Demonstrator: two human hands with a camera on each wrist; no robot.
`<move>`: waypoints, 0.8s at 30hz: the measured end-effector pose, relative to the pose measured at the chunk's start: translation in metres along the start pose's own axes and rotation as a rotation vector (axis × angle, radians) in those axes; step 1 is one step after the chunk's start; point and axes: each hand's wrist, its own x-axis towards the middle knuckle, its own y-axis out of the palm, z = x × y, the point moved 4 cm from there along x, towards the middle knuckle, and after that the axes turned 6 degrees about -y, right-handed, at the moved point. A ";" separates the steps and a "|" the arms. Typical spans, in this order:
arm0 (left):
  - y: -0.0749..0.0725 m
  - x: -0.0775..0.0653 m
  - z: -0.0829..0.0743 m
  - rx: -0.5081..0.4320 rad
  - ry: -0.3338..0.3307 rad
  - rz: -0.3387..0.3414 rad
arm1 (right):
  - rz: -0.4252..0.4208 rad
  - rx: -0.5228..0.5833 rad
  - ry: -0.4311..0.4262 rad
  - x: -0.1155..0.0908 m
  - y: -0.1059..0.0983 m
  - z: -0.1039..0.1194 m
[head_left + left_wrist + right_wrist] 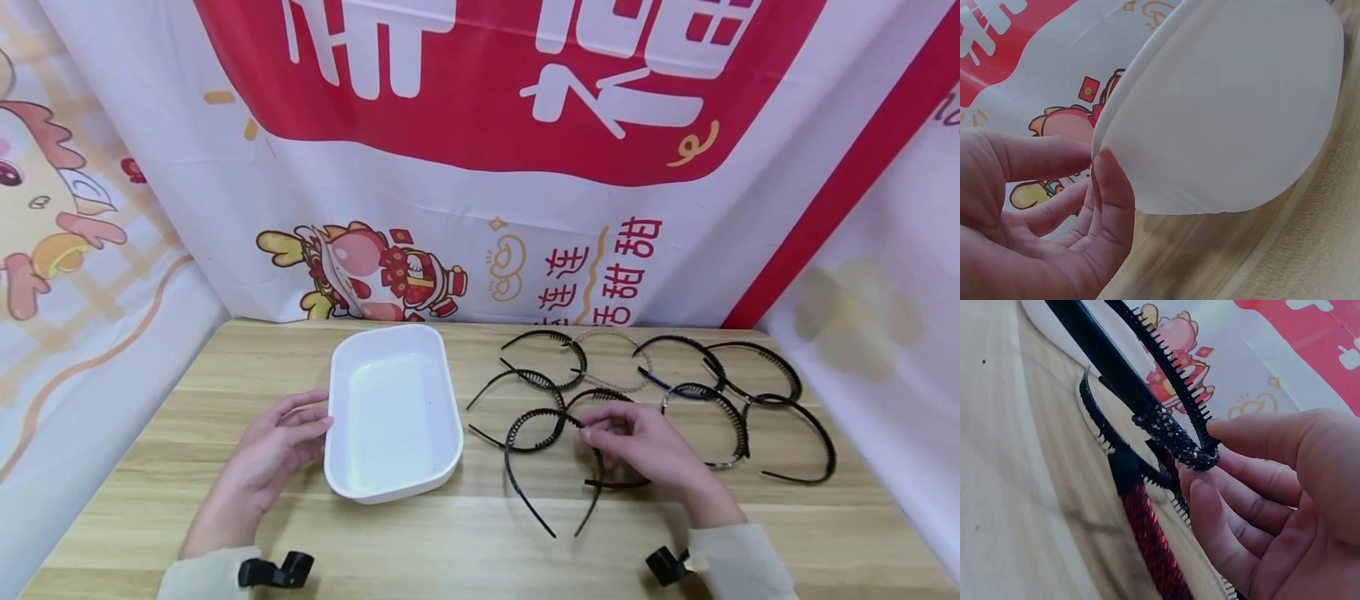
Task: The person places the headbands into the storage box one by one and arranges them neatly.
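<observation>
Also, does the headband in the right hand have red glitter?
No, in the right wrist view, the headband that the right hand pinches has dark glitter.

Left of centre on your table (480,550) sits the tray (397,425), with your left hand (273,450) at its left rim. Your right hand (637,442) is to the tray's right, holding one headband (511,435) between itself and the tray. The other headbands (741,417) lie right of the tray in two rough rows, far and near, several overlapping. Behind the table hangs a cloth (487,200).
</observation>
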 end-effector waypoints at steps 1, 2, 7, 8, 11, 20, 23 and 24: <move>0.000 0.001 0.000 -0.014 0.000 0.009 | -0.006 -0.008 -0.006 0.002 0.000 0.002; -0.001 0.001 0.000 -0.023 -0.001 0.020 | -0.013 -0.013 -0.009 0.003 0.000 0.003; -0.003 0.003 0.001 -0.070 -0.020 0.046 | -0.057 -0.012 -0.003 0.015 0.005 0.021; -0.003 0.004 0.001 -0.070 -0.023 0.051 | -0.068 -0.009 0.004 0.018 0.006 0.025; -0.003 0.004 0.001 -0.076 -0.029 0.052 | -0.102 0.001 0.015 0.027 0.010 0.040; -0.003 0.004 0.002 -0.084 -0.027 0.055 | -0.135 0.086 -0.011 0.061 0.032 0.075; -0.002 0.004 0.001 -0.086 -0.019 0.059 | -0.121 0.144 -0.018 0.073 0.043 0.083; -0.001 0.004 0.001 -0.086 -0.016 0.058 | -0.118 0.156 -0.012 0.076 0.047 0.085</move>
